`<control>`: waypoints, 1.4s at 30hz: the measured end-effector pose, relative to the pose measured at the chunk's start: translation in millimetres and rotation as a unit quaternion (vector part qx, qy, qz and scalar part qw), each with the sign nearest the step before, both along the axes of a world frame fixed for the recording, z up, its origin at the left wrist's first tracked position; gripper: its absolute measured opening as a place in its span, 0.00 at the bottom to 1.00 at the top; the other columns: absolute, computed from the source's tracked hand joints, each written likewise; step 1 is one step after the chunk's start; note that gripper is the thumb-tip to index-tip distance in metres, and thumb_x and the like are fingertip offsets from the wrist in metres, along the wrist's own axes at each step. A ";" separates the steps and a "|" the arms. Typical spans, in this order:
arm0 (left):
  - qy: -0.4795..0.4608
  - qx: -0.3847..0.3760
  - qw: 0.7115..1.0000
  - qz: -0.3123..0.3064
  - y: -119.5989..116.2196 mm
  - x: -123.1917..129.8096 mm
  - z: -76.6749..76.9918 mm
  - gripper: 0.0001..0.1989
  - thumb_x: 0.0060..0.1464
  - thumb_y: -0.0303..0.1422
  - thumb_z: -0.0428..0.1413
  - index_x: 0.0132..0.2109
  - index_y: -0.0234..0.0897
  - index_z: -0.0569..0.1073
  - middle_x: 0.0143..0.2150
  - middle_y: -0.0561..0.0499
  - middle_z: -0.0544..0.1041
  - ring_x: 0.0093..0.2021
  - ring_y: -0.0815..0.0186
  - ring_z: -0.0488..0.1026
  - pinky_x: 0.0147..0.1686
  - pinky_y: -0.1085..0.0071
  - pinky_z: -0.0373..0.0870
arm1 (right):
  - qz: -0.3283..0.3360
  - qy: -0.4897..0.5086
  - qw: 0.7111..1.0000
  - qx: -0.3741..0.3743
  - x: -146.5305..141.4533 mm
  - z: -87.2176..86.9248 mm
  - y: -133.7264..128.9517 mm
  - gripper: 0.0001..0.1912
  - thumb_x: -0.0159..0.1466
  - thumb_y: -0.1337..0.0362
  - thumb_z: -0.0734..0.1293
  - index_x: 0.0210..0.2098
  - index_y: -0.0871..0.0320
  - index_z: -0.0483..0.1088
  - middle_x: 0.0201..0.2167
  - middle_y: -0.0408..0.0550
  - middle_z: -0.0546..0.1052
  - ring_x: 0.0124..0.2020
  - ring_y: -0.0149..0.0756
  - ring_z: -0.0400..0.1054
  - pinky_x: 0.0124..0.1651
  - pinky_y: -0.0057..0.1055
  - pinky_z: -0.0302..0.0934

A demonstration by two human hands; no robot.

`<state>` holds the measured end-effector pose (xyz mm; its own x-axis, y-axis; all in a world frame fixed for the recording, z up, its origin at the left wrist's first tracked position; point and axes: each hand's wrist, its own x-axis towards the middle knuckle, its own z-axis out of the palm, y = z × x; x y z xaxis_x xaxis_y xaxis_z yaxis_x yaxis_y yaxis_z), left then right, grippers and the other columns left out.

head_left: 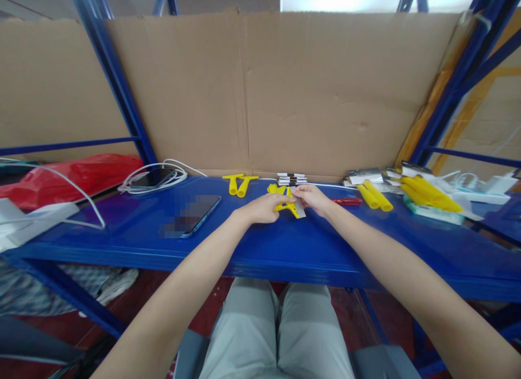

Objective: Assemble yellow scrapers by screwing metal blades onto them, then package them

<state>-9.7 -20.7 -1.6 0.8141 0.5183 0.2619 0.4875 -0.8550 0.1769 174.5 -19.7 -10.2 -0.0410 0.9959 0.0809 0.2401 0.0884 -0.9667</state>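
Observation:
A yellow plastic scraper (290,208) is between my hands, above the blue table. My left hand (265,208) is closed on its left side, fingers wrapped round the plastic. On the right, my right hand (311,198) pinches at the scraper's upper end, beside a flat greyish blade-like strip (300,209) that slants along it. The fingertips partly hide where strip and plastic meet. Just behind my left hand lie more yellow plastic pieces (273,188). Near my right wrist is a red tool (347,201), its kind too small to make out.
Two yellow T-shaped handles (237,184) lie by the cardboard wall (325,96). Small banded packets (291,179) are stacked behind my hands. A phone (199,216) lies left. Yellow tubes (374,195) and packaging (433,210) are right. The blue table (285,248) ends before my knees.

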 end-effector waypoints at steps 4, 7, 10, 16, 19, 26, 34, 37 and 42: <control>-0.006 0.011 1.000 -0.002 0.8 -0.4 -1.5 0.34 0.44 0.16 0.47 0.60 0.38 0.64 0.60 0.48 0.67 0.58 0.62 0.64 0.58 0.65 0.58 | -0.001 0.004 1.000 0.021 -0.4 0.6 -1.1 0.14 0.56 0.60 0.69 0.21 0.58 0.61 0.16 0.39 0.66 0.18 0.24 0.58 0.22 0.23 0.52; -0.011 0.022 1.000 -0.005 2.3 -0.9 -2.1 0.35 0.44 0.17 0.47 0.61 0.38 0.63 0.60 0.47 0.67 0.58 0.62 0.65 0.57 0.64 0.60 | 0.000 0.010 0.999 0.037 -1.1 1.9 -2.2 0.15 0.56 0.60 0.68 0.20 0.58 0.60 0.16 0.38 0.65 0.17 0.24 0.57 0.21 0.23 0.52; -0.004 0.025 1.000 -0.009 5.0 -1.4 -3.0 0.35 0.42 0.16 0.48 0.61 0.38 0.64 0.59 0.46 0.68 0.57 0.61 0.66 0.56 0.65 0.61 | -0.002 0.017 0.999 0.043 -2.6 1.6 -2.8 0.14 0.57 0.62 0.67 0.20 0.58 0.59 0.15 0.37 0.65 0.17 0.24 0.58 0.21 0.23 0.51; -0.004 0.018 1.000 -0.001 9.0 -0.1 -5.7 0.35 0.43 0.17 0.47 0.60 0.39 0.64 0.59 0.48 0.69 0.55 0.63 0.67 0.55 0.66 0.61 | -0.008 0.045 0.998 0.032 -4.2 -1.7 -1.5 0.12 0.58 0.63 0.66 0.21 0.59 0.62 0.15 0.37 0.66 0.16 0.24 0.58 0.20 0.22 0.50; -0.005 0.016 1.000 0.014 9.9 0.7 -5.8 0.36 0.43 0.17 0.47 0.61 0.39 0.63 0.59 0.49 0.68 0.55 0.63 0.67 0.55 0.67 0.61 | -0.012 0.067 0.998 0.008 -3.3 -0.2 -1.2 0.10 0.62 0.64 0.63 0.24 0.59 0.64 0.17 0.39 0.69 0.17 0.25 0.62 0.21 0.23 0.55; 0.029 0.037 0.996 0.076 13.9 -3.5 -4.1 0.36 0.45 0.18 0.47 0.63 0.38 0.59 0.61 0.47 0.66 0.59 0.61 0.63 0.57 0.66 0.58 | 0.075 0.026 0.995 -0.060 5.1 6.4 -5.9 0.03 0.60 0.71 0.63 0.30 0.59 0.68 0.19 0.42 0.72 0.19 0.28 0.67 0.24 0.25 0.63; 0.071 0.034 0.991 0.111 6.9 -3.3 -0.2 0.27 0.55 0.28 0.49 0.63 0.42 0.61 0.58 0.47 0.69 0.57 0.60 0.67 0.53 0.66 0.62 | 0.100 -0.034 0.992 -0.066 2.5 6.6 -10.3 0.04 0.57 0.72 0.65 0.26 0.60 0.66 0.16 0.40 0.69 0.16 0.25 0.63 0.21 0.22 0.62; 0.087 0.010 0.990 0.107 6.9 -7.6 3.2 0.27 0.54 0.28 0.50 0.62 0.42 0.62 0.58 0.48 0.70 0.56 0.60 0.67 0.53 0.68 0.62 | 0.087 -0.126 0.987 -0.052 2.5 9.1 -10.9 0.04 0.58 0.72 0.62 0.27 0.60 0.67 0.17 0.41 0.70 0.17 0.26 0.63 0.20 0.22 0.58; 0.114 -0.027 0.987 0.114 3.1 -16.4 12.8 0.26 0.52 0.26 0.50 0.59 0.42 0.65 0.60 0.51 0.67 0.58 0.62 0.65 0.56 0.68 0.59 | -0.032 -0.392 0.911 0.122 14.9 15.4 -4.2 0.07 0.56 0.75 0.62 0.26 0.62 0.70 0.24 0.47 0.76 0.24 0.29 0.67 0.29 0.23 0.58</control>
<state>-26.1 -17.5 11.3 0.7094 0.7029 0.0516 0.6983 -0.7109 0.0832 189.4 -23.9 5.3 -0.1230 0.9549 0.2704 0.8610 0.2382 -0.4494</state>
